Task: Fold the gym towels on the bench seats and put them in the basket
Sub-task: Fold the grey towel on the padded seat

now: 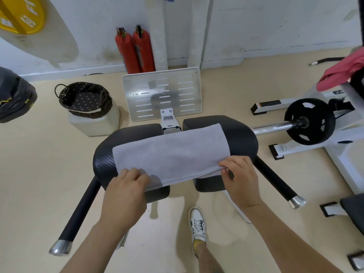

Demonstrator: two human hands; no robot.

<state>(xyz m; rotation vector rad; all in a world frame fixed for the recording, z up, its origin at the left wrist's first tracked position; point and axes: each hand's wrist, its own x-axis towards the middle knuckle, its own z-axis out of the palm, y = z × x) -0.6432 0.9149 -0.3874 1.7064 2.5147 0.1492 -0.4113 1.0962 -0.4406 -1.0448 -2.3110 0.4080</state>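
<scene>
The grey towel (169, 154) is lying in a long band across the two black seat pads (240, 134), bridging the gap between them. We are pinching its near right corner with our right hand (239, 180), fingers curled over the top layer, and a second layer is showing just beneath that grip. Our left hand (128, 184) is gripping the near left corner, fingers curled down onto the cloth where it is hanging over the pad's front edge. Between the two grips the near hem is running almost straight.

Beyond the left grip and further out to its left, the dark woven basket (84, 99) is sitting on a pale block (94, 125), well apart from the towel. Far to the right of the right grip, a pink towel (342, 73) is draping over a white machine (307, 148), above a black weight plate (309, 121). Ahead of both hands, two red fire extinguishers (136, 50) are standing by the wall (256, 26).
</scene>
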